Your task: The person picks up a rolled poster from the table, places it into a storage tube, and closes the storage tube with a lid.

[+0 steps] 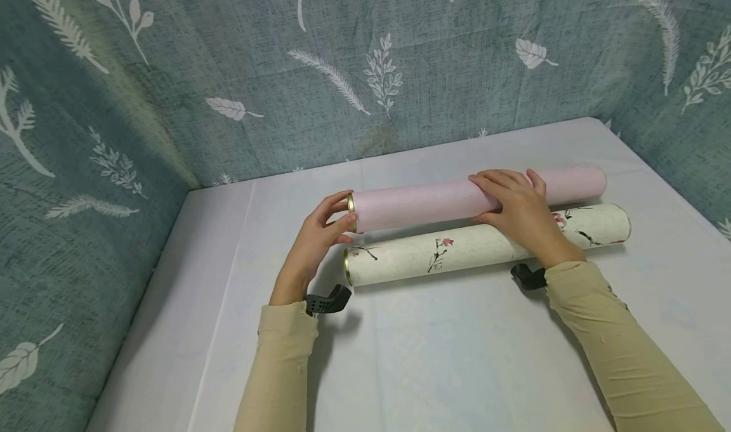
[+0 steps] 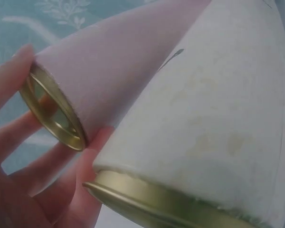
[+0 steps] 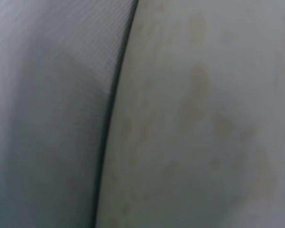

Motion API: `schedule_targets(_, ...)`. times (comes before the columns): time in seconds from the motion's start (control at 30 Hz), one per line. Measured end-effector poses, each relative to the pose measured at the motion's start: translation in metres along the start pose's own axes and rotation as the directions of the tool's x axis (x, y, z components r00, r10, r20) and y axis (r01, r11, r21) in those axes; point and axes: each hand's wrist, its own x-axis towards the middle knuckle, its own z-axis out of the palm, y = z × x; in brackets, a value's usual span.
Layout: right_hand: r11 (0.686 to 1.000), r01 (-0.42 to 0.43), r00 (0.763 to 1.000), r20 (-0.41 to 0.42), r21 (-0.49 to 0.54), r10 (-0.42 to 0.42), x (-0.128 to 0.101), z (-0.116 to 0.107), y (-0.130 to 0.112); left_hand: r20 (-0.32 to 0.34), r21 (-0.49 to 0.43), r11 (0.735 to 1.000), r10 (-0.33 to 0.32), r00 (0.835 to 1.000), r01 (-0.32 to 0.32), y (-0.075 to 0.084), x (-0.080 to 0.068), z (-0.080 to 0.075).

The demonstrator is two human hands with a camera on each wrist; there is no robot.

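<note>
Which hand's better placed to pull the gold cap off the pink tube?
Left, probably. The left hand already pinches the gold cap at the end of the pink tube; the right hand lies mid-tube, steadying it.

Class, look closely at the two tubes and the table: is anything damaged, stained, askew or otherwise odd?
Faint yellowish blotches mark the cream tube, seen in both wrist views; they look like staining, not part of its painted flower design. Otherwise nothing stands out: it lies beside the pink tube, which the left hand and right hand hold.
</note>
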Motion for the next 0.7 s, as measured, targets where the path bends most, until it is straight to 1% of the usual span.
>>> schedule_targets(0.43, 1.000, 0.015, 1.000, -0.018, -0.006, -0.015, 0.0000, -0.0007, -0.0007, -0.013, 0.037, 0.999, -0.031, 0.999, 0.032, 0.0002, -0.0002, -0.0012)
schedule_targets(0.7, 1.000, 0.014, 1.000, -0.018, -0.003, -0.014, 0.0000, -0.0004, 0.0000, -0.022, 0.025, 0.999, -0.041, 0.999, 0.042, -0.0011, 0.0012, 0.0005)
